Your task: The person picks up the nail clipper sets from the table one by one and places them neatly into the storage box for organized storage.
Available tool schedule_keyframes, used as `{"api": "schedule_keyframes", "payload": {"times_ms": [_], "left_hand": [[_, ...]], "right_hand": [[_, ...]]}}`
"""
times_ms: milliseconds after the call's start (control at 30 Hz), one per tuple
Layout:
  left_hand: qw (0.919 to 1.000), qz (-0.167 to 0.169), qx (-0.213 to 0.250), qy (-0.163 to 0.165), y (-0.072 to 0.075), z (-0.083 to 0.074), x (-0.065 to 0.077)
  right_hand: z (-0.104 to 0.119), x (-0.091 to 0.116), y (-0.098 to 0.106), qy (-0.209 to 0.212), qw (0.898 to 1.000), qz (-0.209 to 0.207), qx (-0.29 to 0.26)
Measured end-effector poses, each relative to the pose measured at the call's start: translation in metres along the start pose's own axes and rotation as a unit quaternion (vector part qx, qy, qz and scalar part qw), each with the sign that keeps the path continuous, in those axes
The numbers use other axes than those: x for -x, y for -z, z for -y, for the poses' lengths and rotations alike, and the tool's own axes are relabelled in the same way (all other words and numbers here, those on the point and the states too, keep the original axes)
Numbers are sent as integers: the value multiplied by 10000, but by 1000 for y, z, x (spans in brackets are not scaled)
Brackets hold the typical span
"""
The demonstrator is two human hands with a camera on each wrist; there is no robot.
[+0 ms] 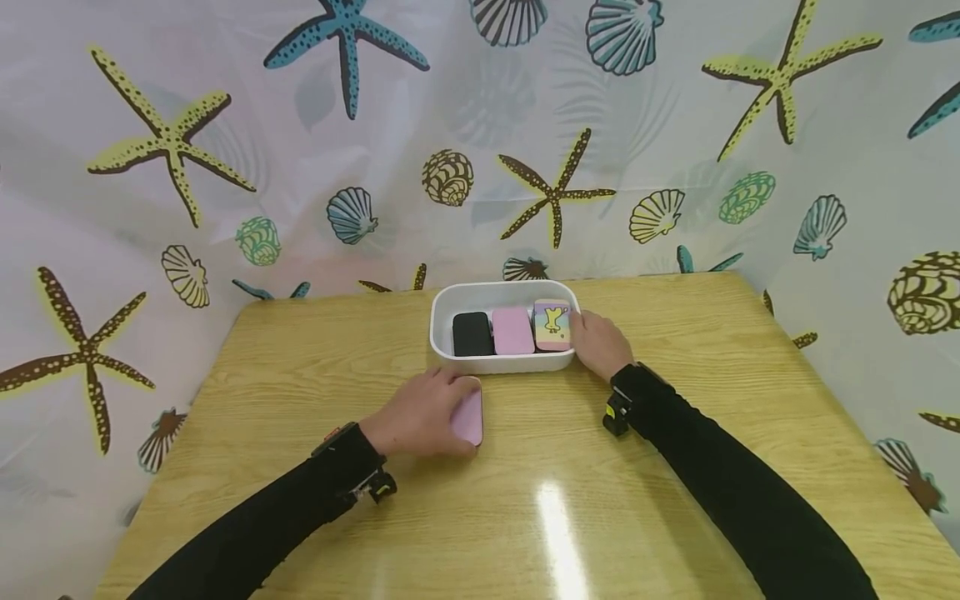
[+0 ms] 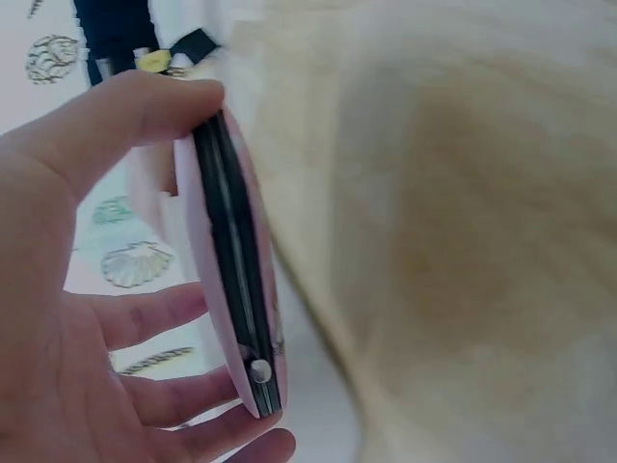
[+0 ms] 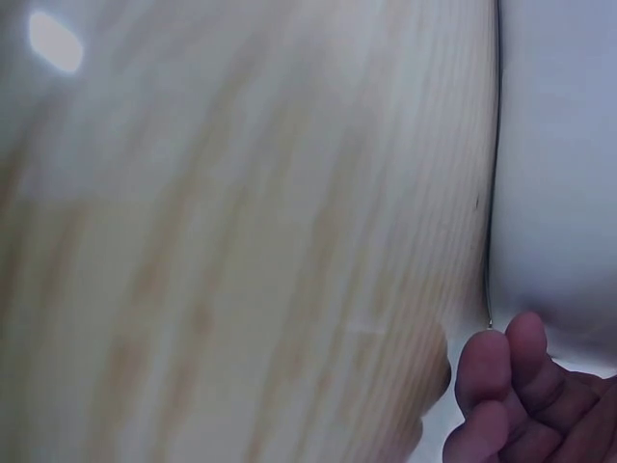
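My left hand (image 1: 427, 412) pinches a flat pink case (image 1: 468, 415) between thumb and fingers, just in front of a white oblong bin (image 1: 495, 365). Seen from the left wrist, the pink case (image 2: 236, 260) is tilted on edge, showing a dark band with a thin metal line and a small silver knob (image 2: 260, 370). At the bin's right end, my right hand (image 1: 600, 343) grips the rim; in the right wrist view its bent fingertips (image 3: 484, 365) lie against the white wall. Inside the bin stand a black case (image 1: 472, 334), another pink case (image 1: 513, 331) and a pastel case with a yellow figure (image 1: 552, 325).
The bin stands toward the back of a wooden table (image 1: 315, 350). Behind it hangs a white cloth (image 1: 420, 108) printed with starfish and shells, which continues along both sides. Each wrist wears a black band with a small camera.
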State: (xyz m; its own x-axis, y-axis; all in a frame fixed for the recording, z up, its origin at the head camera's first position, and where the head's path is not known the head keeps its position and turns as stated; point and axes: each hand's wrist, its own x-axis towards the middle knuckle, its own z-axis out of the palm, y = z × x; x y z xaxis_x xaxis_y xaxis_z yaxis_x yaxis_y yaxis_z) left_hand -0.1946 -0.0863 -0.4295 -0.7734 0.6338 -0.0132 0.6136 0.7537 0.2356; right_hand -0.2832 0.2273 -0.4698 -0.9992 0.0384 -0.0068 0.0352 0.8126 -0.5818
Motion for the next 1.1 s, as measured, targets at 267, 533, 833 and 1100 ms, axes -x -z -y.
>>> {"api": "schedule_keyframes", "payload": {"times_ms": [267,533,833,1100], "left_hand": [[9982,-574,-113,-99,33,-6,-12],[9973,-710,-2,178,53,8,-38],[9963,-529,-22,669,59,21,-75],[9962,-99,-162,848,52,33,-102]], "right_hand": [[0,0,1,-16,10000,35,-55],[-2,-2,0,-75,9999,71,-29],[-1,-2,1,-35,9999,23,-107],[0,0,3,-83,9998,86,-157]]}}
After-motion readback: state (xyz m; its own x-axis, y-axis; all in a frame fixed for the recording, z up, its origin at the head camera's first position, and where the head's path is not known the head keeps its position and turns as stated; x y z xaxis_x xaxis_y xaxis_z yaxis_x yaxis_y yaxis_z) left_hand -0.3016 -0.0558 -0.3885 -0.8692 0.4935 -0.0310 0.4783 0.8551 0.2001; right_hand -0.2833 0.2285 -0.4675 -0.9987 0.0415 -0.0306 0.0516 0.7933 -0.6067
